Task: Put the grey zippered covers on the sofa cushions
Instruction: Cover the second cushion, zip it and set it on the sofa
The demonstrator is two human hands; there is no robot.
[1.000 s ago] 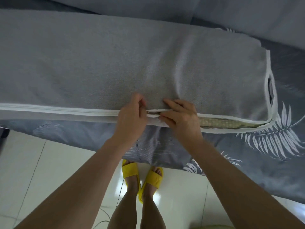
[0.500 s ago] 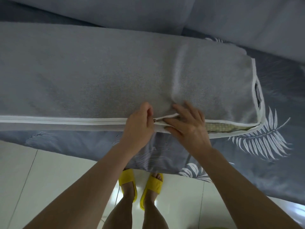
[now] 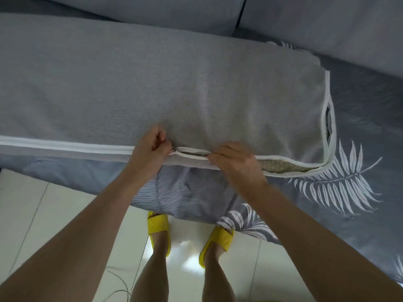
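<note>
Pinching the zipper pull (image 3: 174, 151), left fingers (image 3: 161, 142) face right fingers (image 3: 216, 157) gripping the cover (image 3: 196, 94) edge on leaf-print sheet (image 3: 353, 184)

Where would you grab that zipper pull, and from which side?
Pinch the zipper pull by its tab, coming from the closed left side, as the left hand does: the grey cover gapes to its right, so it probably gets drawn that way.

So we've got the sofa (image 3: 327, 29) draped in a grey leaf-print sheet (image 3: 359, 149), and the long cushion (image 3: 281, 167) in its grey cover (image 3: 152, 94) lies flat right on it, along the front edge. White tile floor (image 3: 32, 214) below.
</note>
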